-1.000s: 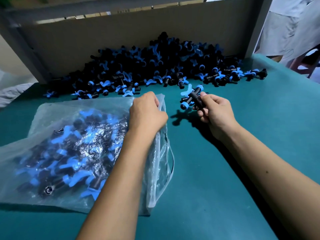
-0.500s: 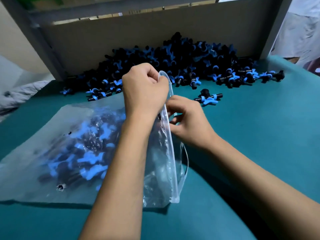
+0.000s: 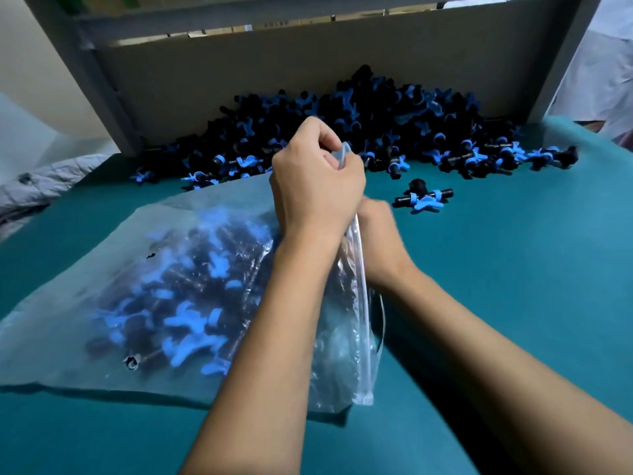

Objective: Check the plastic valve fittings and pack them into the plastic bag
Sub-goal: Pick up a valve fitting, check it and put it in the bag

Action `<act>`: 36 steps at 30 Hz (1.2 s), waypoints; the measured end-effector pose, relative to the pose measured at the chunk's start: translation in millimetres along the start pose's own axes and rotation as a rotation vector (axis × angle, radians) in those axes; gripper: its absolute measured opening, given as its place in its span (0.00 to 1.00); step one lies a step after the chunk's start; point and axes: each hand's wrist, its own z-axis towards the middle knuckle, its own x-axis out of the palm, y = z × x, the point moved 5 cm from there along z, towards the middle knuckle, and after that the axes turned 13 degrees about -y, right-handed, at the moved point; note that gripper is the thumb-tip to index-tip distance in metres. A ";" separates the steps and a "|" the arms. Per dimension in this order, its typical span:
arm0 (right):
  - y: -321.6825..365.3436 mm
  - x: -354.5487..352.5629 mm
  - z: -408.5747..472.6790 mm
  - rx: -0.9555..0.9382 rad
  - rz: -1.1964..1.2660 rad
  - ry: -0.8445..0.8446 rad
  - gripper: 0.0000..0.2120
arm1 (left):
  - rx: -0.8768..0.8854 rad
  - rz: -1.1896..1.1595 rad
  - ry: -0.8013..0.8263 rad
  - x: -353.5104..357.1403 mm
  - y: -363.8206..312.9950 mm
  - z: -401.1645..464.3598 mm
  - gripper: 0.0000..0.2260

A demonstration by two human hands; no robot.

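Clear plastic bag (image 3: 113,303), part-filled with black-and-blue plastic valve fittings (image 3: 191,317), lay on the teal-covered table (image 3: 513,303). Left hand (image 3: 317,186), grip curled tight, pinched the bag's mouth rim and lifted it. Right hand (image 3: 380,241) sat at the bag's opening, blurred; its grip could not be told. Loose pile of fittings (image 3: 359,132) lay beyond the bag, two strays (image 3: 423,197) just right of it.

Dim, bluish light; wide-angle bending at edges, motion blur, glare on the plastic bag (image 3: 335,354).
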 end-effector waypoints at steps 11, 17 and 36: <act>-128.0 -82.6 28.9 0.319 -0.692 0.192 0.28 | -0.153 -0.132 0.284 49.6 34.5 -54.3 0.05; -103.7 -92.8 13.8 0.179 -0.489 0.038 0.14 | -0.172 -0.127 0.307 53.8 52.0 -61.1 0.07; -100.5 -85.7 -4.9 0.584 0.458 -0.189 0.05 | -0.626 -0.472 0.394 60.7 63.9 -78.0 0.09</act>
